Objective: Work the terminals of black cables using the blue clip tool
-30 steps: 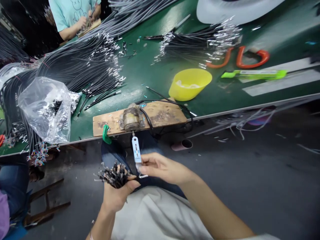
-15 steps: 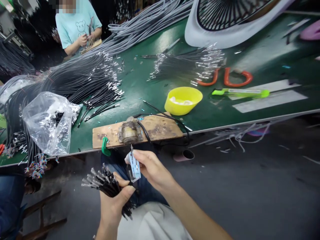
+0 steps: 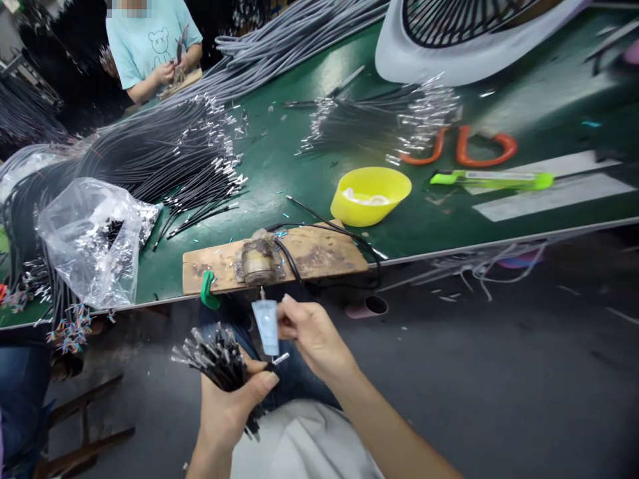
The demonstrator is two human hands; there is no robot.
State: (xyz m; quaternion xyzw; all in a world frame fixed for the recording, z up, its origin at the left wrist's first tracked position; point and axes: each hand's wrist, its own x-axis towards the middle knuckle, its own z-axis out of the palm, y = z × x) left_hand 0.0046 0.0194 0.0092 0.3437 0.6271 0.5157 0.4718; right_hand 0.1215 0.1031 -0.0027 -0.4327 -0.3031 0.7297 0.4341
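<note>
My left hand (image 3: 229, 406) is closed around a bundle of short black cables (image 3: 219, 362), their pale stripped ends fanned out to the upper left. From its thumb and forefinger one cable's pale end (image 3: 281, 360) sticks out to the right. Just above that end hangs a light-blue clip-like piece (image 3: 266, 327), blurred, in line with a thin metal shaft from a tape-wrapped, motor-like cylinder (image 3: 259, 261). My right hand (image 3: 312, 336) is beside the piece's right edge, fingers curled and thumb up; whether its fingertips touch the piece is hidden.
The cylinder sits on a wooden board (image 3: 324, 253) at the edge of the green table (image 3: 279, 159), with a green clamp (image 3: 208, 290). Around it are a yellow cup (image 3: 369, 206), cable piles (image 3: 150, 153), a plastic bag (image 3: 90, 239), orange-handled scissors (image 3: 484, 156) and a fan (image 3: 399, 60). A co-worker (image 3: 154, 46) sits across.
My right fingers have shifted right, off the front of the light-blue piece, which has turned and looks wider and blurred. The cable's pale end now shows beneath it. My left hand moved slightly right.
</note>
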